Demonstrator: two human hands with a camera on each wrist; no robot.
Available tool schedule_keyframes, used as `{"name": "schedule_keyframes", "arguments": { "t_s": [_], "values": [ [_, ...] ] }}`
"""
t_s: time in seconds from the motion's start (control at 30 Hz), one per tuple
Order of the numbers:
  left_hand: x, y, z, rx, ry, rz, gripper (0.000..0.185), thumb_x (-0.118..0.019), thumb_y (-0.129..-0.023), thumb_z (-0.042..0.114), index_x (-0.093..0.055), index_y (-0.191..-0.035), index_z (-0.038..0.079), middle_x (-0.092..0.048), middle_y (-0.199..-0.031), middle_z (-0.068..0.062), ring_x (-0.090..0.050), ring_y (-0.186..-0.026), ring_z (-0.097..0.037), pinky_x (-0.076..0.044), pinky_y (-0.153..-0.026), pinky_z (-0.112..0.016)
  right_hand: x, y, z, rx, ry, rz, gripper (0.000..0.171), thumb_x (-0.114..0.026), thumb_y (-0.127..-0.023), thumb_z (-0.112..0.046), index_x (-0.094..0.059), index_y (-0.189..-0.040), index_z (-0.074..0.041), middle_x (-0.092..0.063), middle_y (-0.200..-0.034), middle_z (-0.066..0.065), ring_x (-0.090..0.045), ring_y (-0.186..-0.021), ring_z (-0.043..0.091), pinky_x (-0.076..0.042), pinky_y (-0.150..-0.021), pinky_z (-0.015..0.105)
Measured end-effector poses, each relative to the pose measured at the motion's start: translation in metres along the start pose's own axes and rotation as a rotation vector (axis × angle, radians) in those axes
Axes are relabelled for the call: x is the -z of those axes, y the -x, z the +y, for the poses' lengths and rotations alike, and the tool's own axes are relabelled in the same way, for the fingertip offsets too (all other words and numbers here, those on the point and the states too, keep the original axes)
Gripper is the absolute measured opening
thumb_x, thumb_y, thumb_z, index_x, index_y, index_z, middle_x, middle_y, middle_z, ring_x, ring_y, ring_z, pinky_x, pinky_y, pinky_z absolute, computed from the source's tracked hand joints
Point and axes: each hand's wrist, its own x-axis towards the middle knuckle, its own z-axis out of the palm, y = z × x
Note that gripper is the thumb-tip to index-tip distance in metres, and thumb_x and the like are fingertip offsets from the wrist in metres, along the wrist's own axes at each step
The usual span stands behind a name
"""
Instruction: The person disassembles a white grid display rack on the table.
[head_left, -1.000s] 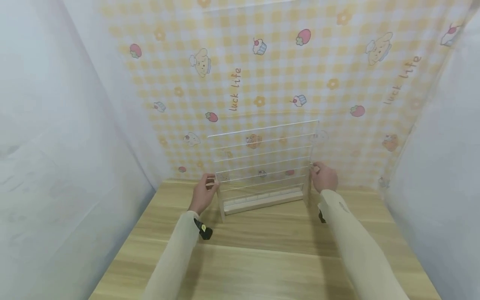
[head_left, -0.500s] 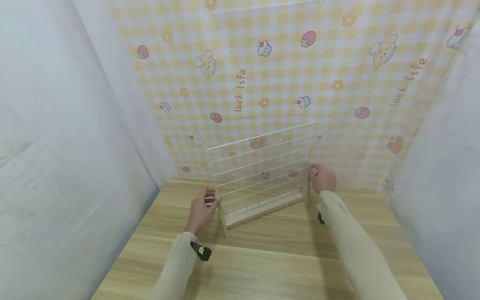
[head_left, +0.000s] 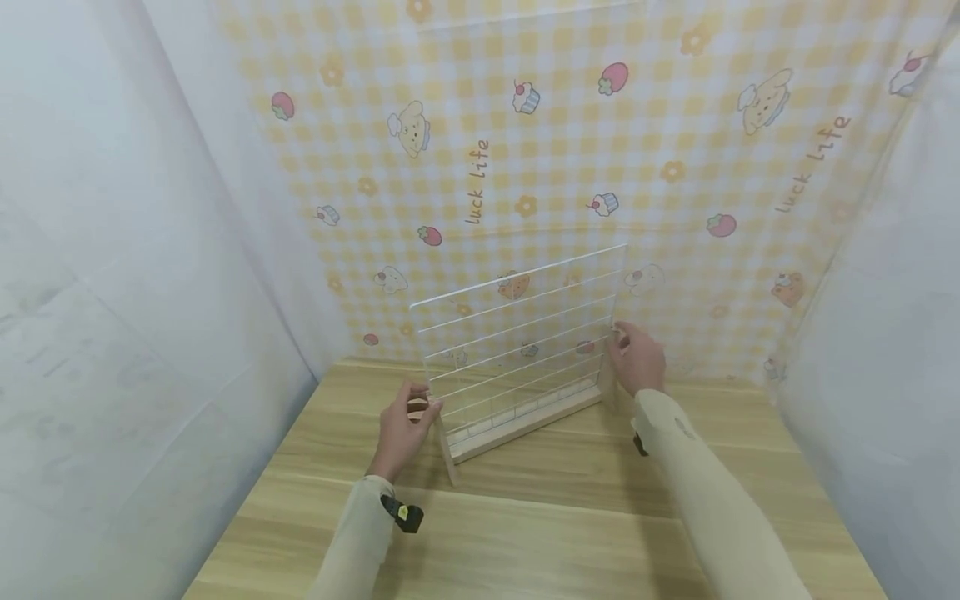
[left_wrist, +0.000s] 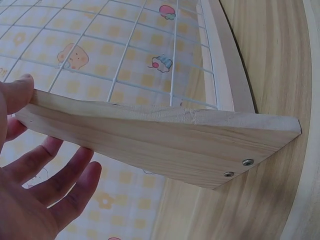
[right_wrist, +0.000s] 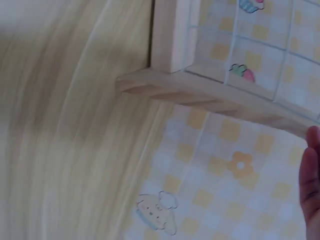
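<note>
- Standing on a pale yellow-brown, wood-grain tabletop [head_left: 540,542], toward the far side and near the middle: a white wire-grid rack [head_left: 517,349] with pale wooden sides; set at a slant, with the left end nearer and the right end farther;
- Pinching the rack at left with a bare left hand [head_left: 401,429], thumb on the edge of the flat, pale wooden left side panel [left_wrist: 150,142] and forefinger on the opposite edge; extending the remaining fingers loosely just beside the wood;
- Gripping the rack at right with a bare right hand [head_left: 639,358], by the narrow, pale wooden right side panel [right_wrist: 215,97]; glimpsed only at the right wrist view's edge, with fingertips close against the wood;
- Running low between both panels: a straight, pale wooden crossbar [head_left: 527,426]; marked at left, near the panel's lower end, by two round, silvery metal screws [left_wrist: 248,162];
- Hanging on the far side: a yellow-and-white checked cloth [head_left: 562,150] printed with strawberries, cupcakes, flowers, puppies and "luck life"; showing through the wire grid;
- Flanking the tabletop: a plain white left sheet [head_left: 112,292] and a plain white right sheet [head_left: 900,375];
- Clothed in long cream sleeves [head_left: 712,500]; fitted at the left wrist with a small black device [head_left: 402,514].
</note>
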Motion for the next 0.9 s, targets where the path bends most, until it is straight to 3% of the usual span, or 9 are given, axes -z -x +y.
{"name": "schedule_keyframes", "arguments": {
  "t_s": [0.1,0.37,0.6,0.8,0.9],
  "values": [
    [0.0,0.001,-0.001,-0.009,0.004,0.018,0.034,-0.064,-0.086,0.033,-0.051,-0.115,0.021,-0.059,-0.117,-0.013,-0.064,-0.1,-0.028,-0.057,-0.076,-0.037,0.0,0.001,-0.012,0.059,-0.094,0.079,0.038,-0.066,-0.085,-0.021,-0.058,-0.119,-0.006,-0.068,-0.091,0.016,-0.064,-0.071,0.027,-0.053,-0.061,0.039],
    [0.002,0.004,0.0,-0.017,0.002,0.054,0.038,-0.063,-0.086,0.036,-0.051,-0.116,0.016,-0.059,-0.117,-0.012,-0.063,-0.1,-0.028,-0.057,-0.076,-0.038,-0.007,0.005,-0.057,0.02,-0.47,0.224,0.055,-0.078,-0.073,-0.019,-0.055,-0.122,-0.008,-0.059,-0.105,0.018,-0.057,-0.093,0.03,-0.053,-0.076,0.042],
    [-0.001,0.004,-0.003,-0.038,0.023,0.079,0.04,-0.063,-0.085,0.039,-0.052,-0.115,0.015,-0.06,-0.113,-0.011,-0.064,-0.099,-0.028,-0.057,-0.074,-0.038,-0.026,0.017,-0.076,-0.145,-0.57,0.18,0.074,-0.079,-0.07,-0.038,-0.044,-0.132,-0.017,-0.047,-0.117,0.006,-0.053,-0.096,0.021,-0.054,-0.071,0.025],
    [-0.005,0.004,-0.004,-0.03,0.031,0.074,0.04,-0.063,-0.086,0.036,-0.051,-0.116,0.013,-0.059,-0.11,-0.006,-0.064,-0.1,-0.027,-0.057,-0.074,-0.037,-0.034,0.019,-0.085,-0.331,-0.587,0.141,0.08,-0.073,-0.069,-0.054,-0.038,-0.136,-0.028,-0.046,-0.126,0.001,-0.053,-0.102,0.018,-0.052,-0.081,0.031],
    [-0.006,0.004,-0.003,-0.033,0.032,0.074,0.038,-0.063,-0.087,0.035,-0.051,-0.116,0.014,-0.059,-0.112,-0.009,-0.063,-0.1,-0.028,-0.057,-0.074,-0.038,-0.036,0.018,-0.089,-0.404,-0.541,0.133,0.079,-0.07,-0.069,-0.06,-0.038,-0.136,-0.032,-0.047,-0.129,-0.001,-0.052,-0.109,0.016,-0.05,-0.086,0.034]
  ]
}}
